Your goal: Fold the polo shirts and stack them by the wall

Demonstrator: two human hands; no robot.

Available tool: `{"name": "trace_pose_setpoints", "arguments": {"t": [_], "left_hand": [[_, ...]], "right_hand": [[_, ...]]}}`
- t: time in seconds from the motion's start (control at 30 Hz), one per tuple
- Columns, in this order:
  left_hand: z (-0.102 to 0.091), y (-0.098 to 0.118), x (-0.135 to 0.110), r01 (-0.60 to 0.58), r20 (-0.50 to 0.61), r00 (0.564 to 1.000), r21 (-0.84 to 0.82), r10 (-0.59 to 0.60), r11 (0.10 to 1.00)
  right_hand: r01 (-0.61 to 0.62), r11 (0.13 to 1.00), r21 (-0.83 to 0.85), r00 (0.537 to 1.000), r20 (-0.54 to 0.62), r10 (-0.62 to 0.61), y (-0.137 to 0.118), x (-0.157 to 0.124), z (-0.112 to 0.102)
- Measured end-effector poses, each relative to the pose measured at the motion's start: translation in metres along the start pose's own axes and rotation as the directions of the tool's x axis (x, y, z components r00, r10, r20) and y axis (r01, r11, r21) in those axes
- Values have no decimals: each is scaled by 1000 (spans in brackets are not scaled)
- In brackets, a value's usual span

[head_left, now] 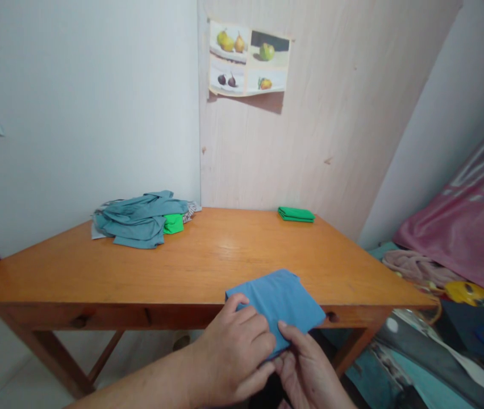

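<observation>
A folded blue cloth point(282, 298) lies at the near edge of the wooden table point(208, 255), hanging slightly over it. My left hand point(236, 352) rests on the cloth's near left corner with fingers curled, gripping it. My right hand point(305, 369) pinches the cloth's near edge from below, thumb on top. Both hands meet at the cloth's lower corner.
A heap of blue-grey and green clothes point(144, 218) sits at the table's far left. A folded green cloth point(296, 214) lies at the far right by the wall. A fruit poster point(248, 57) hangs above. Bedding and clutter point(459, 272) fill the right side.
</observation>
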State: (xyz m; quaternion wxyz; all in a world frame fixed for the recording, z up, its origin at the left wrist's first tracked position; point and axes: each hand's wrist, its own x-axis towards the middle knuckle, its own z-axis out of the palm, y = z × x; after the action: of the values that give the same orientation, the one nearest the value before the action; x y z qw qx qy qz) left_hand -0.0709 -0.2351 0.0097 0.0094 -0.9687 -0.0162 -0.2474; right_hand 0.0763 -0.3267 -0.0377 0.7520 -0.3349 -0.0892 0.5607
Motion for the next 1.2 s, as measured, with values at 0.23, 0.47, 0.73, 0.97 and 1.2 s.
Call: {"name": "trace_pose_setpoints", "arguments": {"t": [0.23, 0.47, 0.73, 0.97, 1.2], "left_hand": [[-16, -30, 16, 142, -242, 948, -258, -206, 956], [12, -106, 64, 419, -154, 876, -225, -457, 879], [76, -183, 127, 586, 64, 808, 15, -586, 810], [106, -198, 135, 569, 94, 811, 95, -577, 817], [102, -193, 131, 564, 94, 820, 37, -565, 825]], "right_hand": [[-3, 1000, -14, 997, -76, 2, -29, -9, 0], [211, 976, -43, 961, -174, -216, -91, 11, -4], [461, 884, -80, 863, -193, -468, -185, 91, -15], [516, 854, -65, 833, -195, -518, -254, 195, -21], [530, 847, -35, 829, -193, -526, -287, 294, -24]]}}
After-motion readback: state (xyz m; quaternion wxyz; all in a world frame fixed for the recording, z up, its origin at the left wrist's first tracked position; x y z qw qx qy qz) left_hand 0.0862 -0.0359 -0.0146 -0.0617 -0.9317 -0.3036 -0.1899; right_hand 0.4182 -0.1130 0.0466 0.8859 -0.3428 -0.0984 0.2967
